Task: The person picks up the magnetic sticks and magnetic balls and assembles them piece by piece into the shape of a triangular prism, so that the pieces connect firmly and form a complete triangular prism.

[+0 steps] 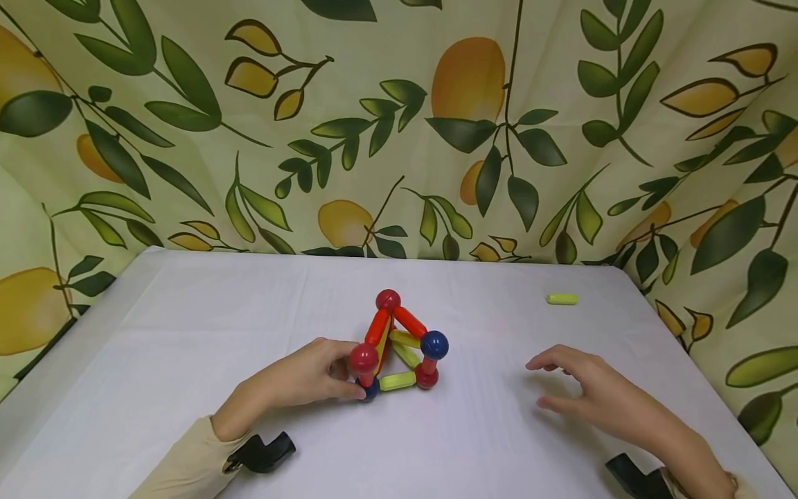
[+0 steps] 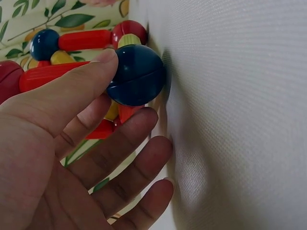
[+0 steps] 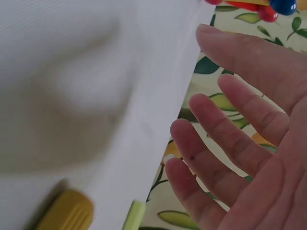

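Observation:
A frame of magnetic rods and balls stands on the white table, with red, yellow and light green rods between red and blue balls. My left hand is at its near left corner. There the left thumb presses on the low blue ball, and the index finger reaches behind, pinching that corner; its tip is hidden. The other left fingers spread loosely beside the frame. My right hand hovers over the table to the right, apart from the frame, holding nothing, its fingers relaxed.
A loose light green rod lies toward the back right of the table. In the right wrist view a yellow rod lies at the lower left. A curtain with fruit and leaf print hangs behind the table and along its sides.

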### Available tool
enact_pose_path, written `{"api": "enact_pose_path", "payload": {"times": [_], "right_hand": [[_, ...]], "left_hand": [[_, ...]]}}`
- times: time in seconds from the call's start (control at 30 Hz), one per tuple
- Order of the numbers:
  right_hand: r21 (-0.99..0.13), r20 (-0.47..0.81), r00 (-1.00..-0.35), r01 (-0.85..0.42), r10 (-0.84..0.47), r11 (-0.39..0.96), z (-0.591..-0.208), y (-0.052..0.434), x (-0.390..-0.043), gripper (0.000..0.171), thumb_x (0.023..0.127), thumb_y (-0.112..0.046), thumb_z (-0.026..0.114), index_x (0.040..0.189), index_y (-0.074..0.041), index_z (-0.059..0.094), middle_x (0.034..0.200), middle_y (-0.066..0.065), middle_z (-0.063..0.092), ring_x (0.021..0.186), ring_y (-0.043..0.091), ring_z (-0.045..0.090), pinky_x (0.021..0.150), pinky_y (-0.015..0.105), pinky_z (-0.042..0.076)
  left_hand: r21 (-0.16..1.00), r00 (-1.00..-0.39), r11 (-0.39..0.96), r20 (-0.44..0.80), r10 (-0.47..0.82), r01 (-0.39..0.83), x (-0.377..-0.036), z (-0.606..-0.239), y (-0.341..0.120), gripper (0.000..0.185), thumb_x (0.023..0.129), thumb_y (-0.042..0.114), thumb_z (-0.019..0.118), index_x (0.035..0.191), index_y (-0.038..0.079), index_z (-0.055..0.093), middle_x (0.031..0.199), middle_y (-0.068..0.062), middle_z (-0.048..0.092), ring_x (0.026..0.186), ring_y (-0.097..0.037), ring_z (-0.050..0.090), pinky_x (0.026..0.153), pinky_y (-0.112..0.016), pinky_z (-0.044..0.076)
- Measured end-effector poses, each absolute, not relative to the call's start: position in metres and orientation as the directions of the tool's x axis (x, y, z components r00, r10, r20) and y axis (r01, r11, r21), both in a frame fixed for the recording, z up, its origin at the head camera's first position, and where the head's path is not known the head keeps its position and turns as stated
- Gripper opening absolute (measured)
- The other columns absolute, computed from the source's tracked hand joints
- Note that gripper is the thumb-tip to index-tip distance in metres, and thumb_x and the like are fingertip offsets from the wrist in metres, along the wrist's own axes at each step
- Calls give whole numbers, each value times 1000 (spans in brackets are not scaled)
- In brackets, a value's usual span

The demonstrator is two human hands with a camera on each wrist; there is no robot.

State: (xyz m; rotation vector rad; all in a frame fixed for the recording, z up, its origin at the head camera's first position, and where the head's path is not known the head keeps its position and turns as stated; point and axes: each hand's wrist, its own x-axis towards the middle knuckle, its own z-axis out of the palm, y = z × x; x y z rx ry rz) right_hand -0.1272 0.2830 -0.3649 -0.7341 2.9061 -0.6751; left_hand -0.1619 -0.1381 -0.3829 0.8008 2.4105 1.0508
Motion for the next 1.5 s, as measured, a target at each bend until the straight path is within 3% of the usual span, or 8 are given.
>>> {"api": "enact_pose_path", "payload": {"times": [0.2,0.43,0.53,0.63,0.77,0.93,1.5], "right_hand": [[-412,-70,-914,-339,-400,846,-374,301,-126,50,74,-34,86,116,-21,64,120,-5,64,109,26,62,86,43,54],[-358,-183,-914,-280,-362,890,-380,330,-127,58,69,-31,89,119,-18,63,121,1,61,107,26,61,83,29,55],[-357,-242,-914,-229,-326,906,-381,338,-128,61,68,-25,89,122,-12,61,121,4,61,106,26,60,82,30,55],[-375,-298,-910,-165,-288,912,-381,341,-131,60,70,-18,88,121,-7,60,117,4,62,102,22,59,79,31,55],[-415,-329,-896,-146,-298,898,-382,340,-133,46,75,-7,83,115,-5,61,103,0,64,90,11,57,73,28,54],[-433,-266,-888,-238,-375,869,-383,336,-134,31,80,0,77,107,-8,65,98,-4,65,82,-2,55,68,22,53],[-422,-20,-872,-437,-490,794,-389,300,-134,28,79,-10,80,103,-21,70,104,-8,72,93,-1,63,76,22,55]], "left_hand": [[757,-762,558,-125,636,341,-162,-383,-138,32,84,27,80,113,22,67,88,12,65,81,-13,58,69,-24,50],[760,-762,556,-128,635,336,-161,-383,-138,33,84,26,80,114,19,67,88,10,66,81,-13,58,69,-24,50],[761,-762,555,-125,636,338,-161,-383,-138,33,84,27,80,113,20,67,88,10,66,81,-13,58,69,-24,50],[765,-758,543,-114,643,346,-162,-383,-139,34,84,26,80,114,18,67,89,8,66,81,-14,58,68,-24,50],[767,-757,540,-112,644,347,-162,-382,-139,34,83,26,80,113,17,67,88,8,66,80,-13,58,68,-23,49],[767,-758,542,-114,642,344,-161,-381,-138,33,83,25,80,112,16,67,87,8,66,79,-13,58,68,-23,49],[750,-769,569,-129,627,338,-162,-383,-138,37,83,27,81,115,18,66,87,10,65,79,-14,59,68,-24,50]]}}
